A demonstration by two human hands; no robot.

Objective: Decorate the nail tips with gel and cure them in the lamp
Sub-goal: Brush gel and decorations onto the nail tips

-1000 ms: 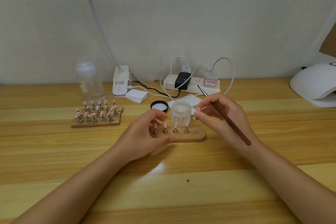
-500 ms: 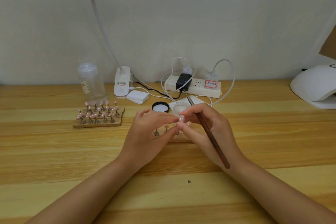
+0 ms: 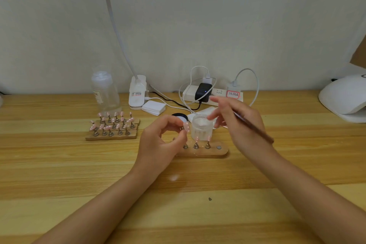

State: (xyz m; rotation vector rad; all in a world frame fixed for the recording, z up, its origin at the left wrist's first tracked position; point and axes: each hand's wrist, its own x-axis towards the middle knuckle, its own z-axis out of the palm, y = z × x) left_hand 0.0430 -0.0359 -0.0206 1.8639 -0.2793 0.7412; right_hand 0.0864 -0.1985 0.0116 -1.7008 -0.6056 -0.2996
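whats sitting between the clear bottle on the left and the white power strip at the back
In the head view, the white desk lamp base stands between the clear bottle and the power strip, with a stack of white pads just in front.

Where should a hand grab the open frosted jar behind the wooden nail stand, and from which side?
Grip the frosted jar round its straight side wall, coming from the right: it stands upright and open, so a top grasp would dip into it, and the wooden stand blocks the front.

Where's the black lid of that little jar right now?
The black lid lies on the table near the middle of the head view, just left of and behind the frosted jar, partly hidden by the left hand.
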